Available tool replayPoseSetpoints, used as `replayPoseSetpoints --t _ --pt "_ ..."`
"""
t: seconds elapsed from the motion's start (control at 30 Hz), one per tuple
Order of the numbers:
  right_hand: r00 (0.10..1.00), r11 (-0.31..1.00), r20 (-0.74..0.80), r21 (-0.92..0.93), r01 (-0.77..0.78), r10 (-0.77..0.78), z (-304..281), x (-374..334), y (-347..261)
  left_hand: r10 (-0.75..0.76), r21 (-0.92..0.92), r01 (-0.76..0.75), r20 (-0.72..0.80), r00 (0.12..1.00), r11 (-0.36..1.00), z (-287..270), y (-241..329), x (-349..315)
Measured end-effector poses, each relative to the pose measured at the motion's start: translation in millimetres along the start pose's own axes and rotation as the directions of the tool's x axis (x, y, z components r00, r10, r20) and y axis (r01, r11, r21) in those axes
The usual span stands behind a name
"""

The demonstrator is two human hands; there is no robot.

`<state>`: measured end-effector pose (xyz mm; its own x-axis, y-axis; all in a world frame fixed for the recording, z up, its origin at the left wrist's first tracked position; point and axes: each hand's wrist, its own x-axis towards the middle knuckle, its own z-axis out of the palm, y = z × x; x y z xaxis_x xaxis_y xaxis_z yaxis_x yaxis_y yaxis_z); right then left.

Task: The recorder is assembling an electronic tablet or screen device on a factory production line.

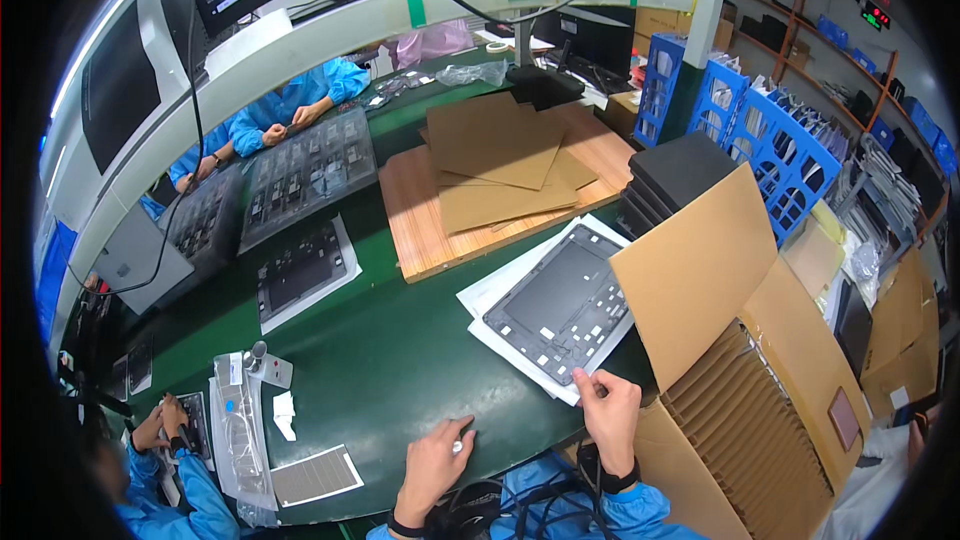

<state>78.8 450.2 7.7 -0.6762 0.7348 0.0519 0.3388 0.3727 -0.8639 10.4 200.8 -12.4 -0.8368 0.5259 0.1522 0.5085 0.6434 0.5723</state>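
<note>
My right hand [612,410] pinches the near corner of a flat dark grey device cover panel [565,285] between thumb and fingers. The panel carries several small white patches and lies on white sheets [478,302] at the table's right side. My left hand [432,468] is at the table's near edge, its index finger stretched out and the other fingers partly curled; it holds nothing. A small white piece sits on one of its fingers. Right of my right hand stands an open cardboard box [690,455] with rows of corrugated dividers inside.
Cardboard sheets [495,145] lie on a wooden board [420,230] at the back. Black trays [680,175] are stacked behind the box's raised flap. Another dark panel [300,265] rests left on the green table [400,340]. Co-workers' hands [290,125] work across the table and at lower left.
</note>
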Motion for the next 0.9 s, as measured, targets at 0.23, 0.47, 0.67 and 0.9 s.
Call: replayPoseSetpoints --t 0.23,0.47,0.67,0.9 --pt "0.957 0.588 0.196 0.756 -0.286 0.213 16.2 8.4 15.8 -0.037 0.016 0.036 0.048 0.998 0.999 -2.8 17.5 25.8" --pt "0.915 0.566 0.359 0.723 -0.397 0.183 3.2 18.3 27.3 -0.019 -0.166 0.011 -0.046 0.999 0.986 18.4 25.2 52.9" --pt "0.985 0.822 0.141 0.546 -0.158 0.096 21.7 22.0 17.5 -0.036 -0.231 0.026 -0.042 0.998 0.973 26.2 19.4 56.4" --pt "0.916 0.665 0.328 0.634 -0.394 0.23 -13.3 7.7 12.5 -0.069 -0.357 0.057 -0.02 0.997 0.932 20.4 11.4 56.8"
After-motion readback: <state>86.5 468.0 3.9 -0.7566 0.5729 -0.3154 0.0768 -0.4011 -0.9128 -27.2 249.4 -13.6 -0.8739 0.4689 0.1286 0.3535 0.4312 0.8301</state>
